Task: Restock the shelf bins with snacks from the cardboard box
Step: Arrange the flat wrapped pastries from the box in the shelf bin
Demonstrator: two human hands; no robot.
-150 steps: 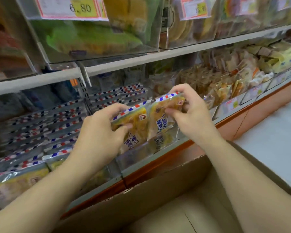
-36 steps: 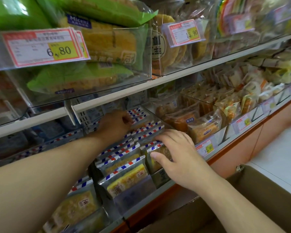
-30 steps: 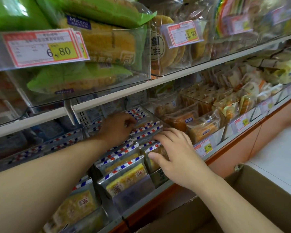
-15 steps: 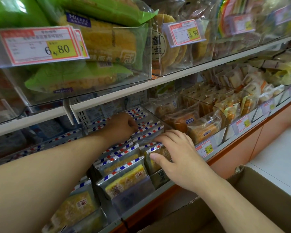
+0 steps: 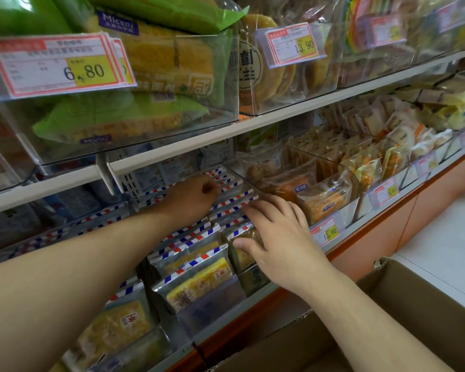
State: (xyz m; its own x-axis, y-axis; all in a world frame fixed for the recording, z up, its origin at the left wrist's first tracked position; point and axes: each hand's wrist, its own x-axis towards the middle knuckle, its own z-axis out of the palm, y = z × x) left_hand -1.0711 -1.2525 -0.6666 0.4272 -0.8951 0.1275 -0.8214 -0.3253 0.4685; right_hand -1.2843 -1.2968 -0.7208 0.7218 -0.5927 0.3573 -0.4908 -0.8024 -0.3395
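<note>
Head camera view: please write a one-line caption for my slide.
Both hands, left and right, tidy striped snack packets in a shelf bin, above the cardboard box.

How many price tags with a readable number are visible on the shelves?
3. The 6.80 tag is on the upper left bin, the 13.90 tag on the upper middle bin, and the 12.90 tag on the lower rail. Other tags are too blurred to read.
</note>
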